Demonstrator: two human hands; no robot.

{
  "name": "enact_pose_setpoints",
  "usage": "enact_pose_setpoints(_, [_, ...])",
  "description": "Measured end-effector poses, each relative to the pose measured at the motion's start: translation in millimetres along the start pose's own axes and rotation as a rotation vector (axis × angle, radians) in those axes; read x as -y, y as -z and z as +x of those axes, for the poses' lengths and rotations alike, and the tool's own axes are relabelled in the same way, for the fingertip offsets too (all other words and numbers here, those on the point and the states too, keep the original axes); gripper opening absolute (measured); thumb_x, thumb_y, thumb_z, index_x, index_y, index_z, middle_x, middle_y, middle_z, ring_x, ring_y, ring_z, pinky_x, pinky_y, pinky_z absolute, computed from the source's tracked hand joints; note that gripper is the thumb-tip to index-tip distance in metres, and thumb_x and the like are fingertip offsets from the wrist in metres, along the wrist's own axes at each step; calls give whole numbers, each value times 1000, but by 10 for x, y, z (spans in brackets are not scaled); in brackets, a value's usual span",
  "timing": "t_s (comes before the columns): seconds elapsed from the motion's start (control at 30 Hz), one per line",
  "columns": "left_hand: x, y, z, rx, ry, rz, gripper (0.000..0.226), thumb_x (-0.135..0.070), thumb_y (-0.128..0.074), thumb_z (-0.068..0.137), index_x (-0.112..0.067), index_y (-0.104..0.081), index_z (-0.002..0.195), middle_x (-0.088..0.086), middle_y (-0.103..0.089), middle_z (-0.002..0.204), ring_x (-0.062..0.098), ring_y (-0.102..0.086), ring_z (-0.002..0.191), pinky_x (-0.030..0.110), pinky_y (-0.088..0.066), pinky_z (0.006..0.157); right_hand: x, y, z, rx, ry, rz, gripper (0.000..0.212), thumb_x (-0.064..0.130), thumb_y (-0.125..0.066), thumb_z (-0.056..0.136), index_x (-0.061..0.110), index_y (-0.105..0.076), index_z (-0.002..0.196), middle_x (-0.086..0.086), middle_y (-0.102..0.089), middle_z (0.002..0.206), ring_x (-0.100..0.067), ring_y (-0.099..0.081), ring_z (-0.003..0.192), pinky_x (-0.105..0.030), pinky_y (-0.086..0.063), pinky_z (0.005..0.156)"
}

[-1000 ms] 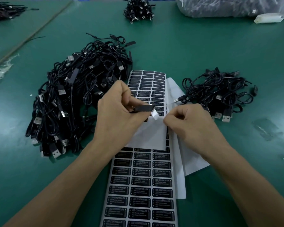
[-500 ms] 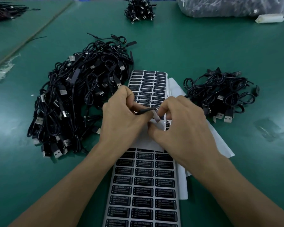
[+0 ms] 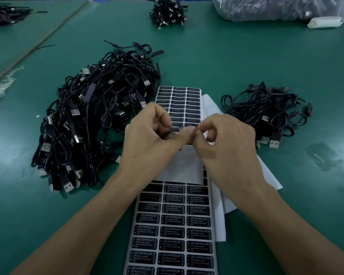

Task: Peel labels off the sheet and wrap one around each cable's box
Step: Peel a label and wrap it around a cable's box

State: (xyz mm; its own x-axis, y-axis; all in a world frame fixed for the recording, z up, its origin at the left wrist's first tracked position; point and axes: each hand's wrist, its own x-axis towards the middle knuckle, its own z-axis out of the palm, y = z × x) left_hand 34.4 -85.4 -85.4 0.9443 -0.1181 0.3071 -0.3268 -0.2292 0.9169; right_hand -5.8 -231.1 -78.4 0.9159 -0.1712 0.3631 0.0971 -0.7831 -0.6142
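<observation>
1. Nearest, flat on the green bench (image 3: 226, 56): label sheet (image 3: 173, 231), three columns of black labels printed "LED CONTROLLER", running away from the viewer between and under both forearms.
2. Above the sheet's middle, over a bare white patch of backing (image 3: 185, 165): left hand (image 3: 147, 141) and right hand (image 3: 226, 145), meeting thumb to thumb.
3. Between them, lifted off the bench: cable's box (image 3: 173, 133), small and black, mostly hidden.
   - Pinched from the left between curled left fingers (image 3: 163, 116) and thumb.
   - Pinched at its right end by right thumb and forefinger, with the remaining right fingers (image 3: 211, 133) loosely curled.
   - Any label on the box: cannot tell, too blurred.
4. Just right of the label sheet, partly under the right forearm: blank white backing sheets (image 3: 270, 175), fanned out.
5. Left of the hands: large heap (image 3: 91, 120) of black USB cables, reaching the label sheet's far left edge.
6. Right of the hands, well apart from the heap: smaller pile (image 3: 266, 112) of the same cables.
7. Along the far edge:
   - a small bundle (image 3: 167, 11) of cables in the middle;
   - a clear plastic bag (image 3: 276, 8) of dark goods at right, with a white packet (image 3: 324, 22) just beside it;
   - more dark cables (image 3: 4, 14) at far left.
</observation>
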Motion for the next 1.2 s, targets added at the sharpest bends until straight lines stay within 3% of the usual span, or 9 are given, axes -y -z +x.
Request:
enact_pose_setpoints(0.1, [-27,-1,-11,68,20,-1,26,-41,-77,78,-22,-60,85,-10,-41,54,7,-37,51,22,-36,49,-21,18,26,-46,-113,274,12,20,-66,92,30,-60,96,6,-63,67,-8,-56,58,-12,-41,57])
enact_pose_setpoints(0.23, [-73,31,-23,167,52,-64,34,-49,-45,88,-25,-67,97,-24,-51,61,-5,-47,60,12,-38,62,14,47,43,-56,-224,601,27,31,-65,90,39,-53,114,3,-72,76,-13,-69,68,-30,-50,63])
enact_pose_setpoints(0.3, [-60,46,-7,186,60,-52,38,-42,-34,97,-25,-68,101,-27,-59,68,-9,-54,68,17,-41,67,52,58,36,-45,-251,765,26,34,-63,87,38,-56,112,-1,-73,81,-13,-71,72,-26,-48,56])
enact_pose_setpoints(0.4, [-61,27,-8,216,4,-20,31,-29,-40,101,-14,-67,107,12,-67,92,31,-61,87,51,-50,82,101,78,26,-29,-229,943,23,26,-67,86,28,-62,109,-3,-74,85,-19,-72,79,-21,-49,50])
enact_pose_setpoints(0.57, [-61,12,-22,206,-28,-5,27,-27,-49,98,-10,-70,101,20,-64,84,36,-56,76,53,-50,71,86,77,26,-47,-209,926,36,6,-76,85,27,-59,110,2,-75,83,-8,-68,71,-18,-52,62])
enact_pose_setpoints(0.7, [-51,10,-35,230,-7,-21,27,-27,-48,97,-17,-73,91,-2,-45,60,15,-39,57,37,-35,52,51,81,60,-59,-214,976,37,-1,-74,85,24,-58,108,3,-74,79,-4,-67,69,-14,-51,66])
enact_pose_setpoints(0.9, [-40,19,-52,210,-6,71,22,-35,-57,94,-23,-74,87,16,-68,74,42,-63,70,59,-54,64,11,82,103,-53,-277,1070,35,-5,-72,86,21,-57,105,4,-73,74,-6,-69,71,-14,-51,66])
enact_pose_setpoints(1.1, [-13,11,-42,109,7,86,23,-35,-63,92,-18,-74,80,7,-70,66,36,-67,66,53,-58,62,9,76,104,-69,-315,1060,20,8,-73,88,24,-64,94,4,-70,75,-13,-64,72,-21,-50,63])
enact_pose_setpoints(1.2, [9,0,-42,69,54,48,24,-30,-63,93,-17,-75,77,-2,-72,64,15,-70,59,35,-61,63,17,89,108,-95,-378,1115,9,15,-72,90,21,-70,86,4,-66,75,-11,-59,70,-20,-48,60])
